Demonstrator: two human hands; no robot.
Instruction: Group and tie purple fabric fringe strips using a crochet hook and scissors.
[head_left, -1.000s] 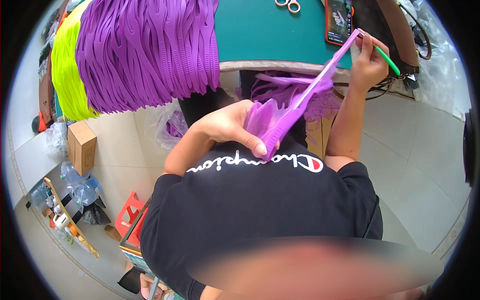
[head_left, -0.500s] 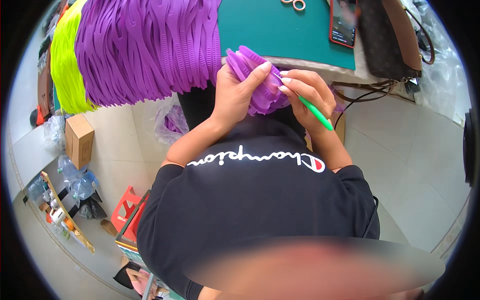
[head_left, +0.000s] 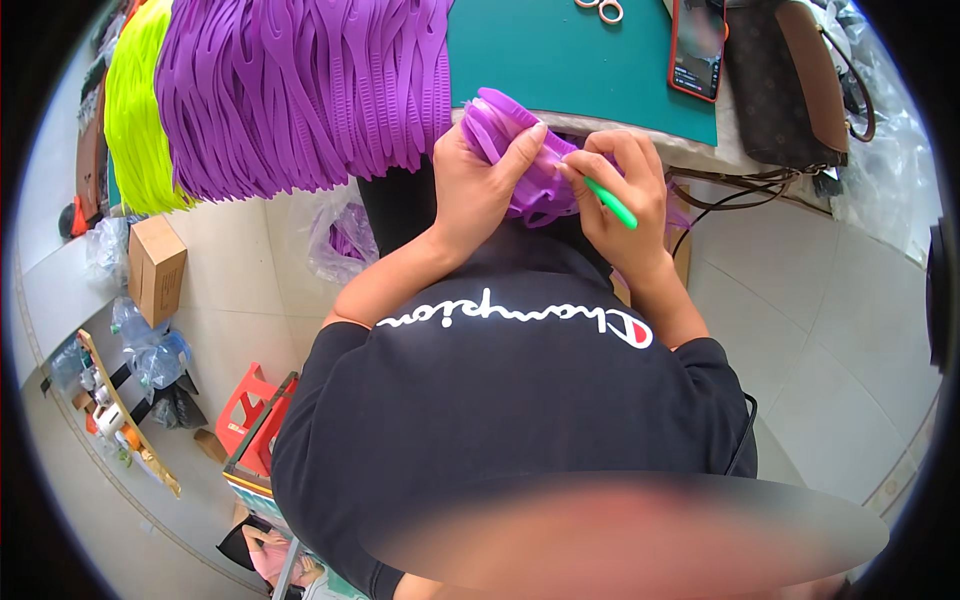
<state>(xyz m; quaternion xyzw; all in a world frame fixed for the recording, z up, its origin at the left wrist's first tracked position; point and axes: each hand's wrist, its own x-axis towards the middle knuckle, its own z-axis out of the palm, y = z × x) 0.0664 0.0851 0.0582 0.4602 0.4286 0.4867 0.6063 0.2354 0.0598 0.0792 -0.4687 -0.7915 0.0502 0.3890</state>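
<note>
My left hand [head_left: 478, 185] is closed round a bunch of purple rubber straps [head_left: 545, 197], its thumb pressed along their upper side. In my right hand [head_left: 628, 190] is a slim tool with a bright green handle [head_left: 612, 205], pinched between thumb and fingers. Its tip points toward the straps and is hidden by my fingertips, which are at the right side of the bunch. Ahead to the left, a thick row of purple ribbed straps [head_left: 300, 95] hangs over the table edge. Beside it hangs a row of yellow-green straps [head_left: 138, 110].
A green mat [head_left: 560, 65] covers the table, with scissors [head_left: 610, 12] and a phone [head_left: 697, 50] on it. A brown bag [head_left: 785, 85] lies at the right. On the floor at left are a cardboard box [head_left: 157, 270], a plastic bag [head_left: 340, 240] and a red stool [head_left: 250, 410].
My right hand has turned and its fingers have curled more, swinging the green handle closer to the straps. My left hand keeps its hold. The whole view has shifted slightly.
</note>
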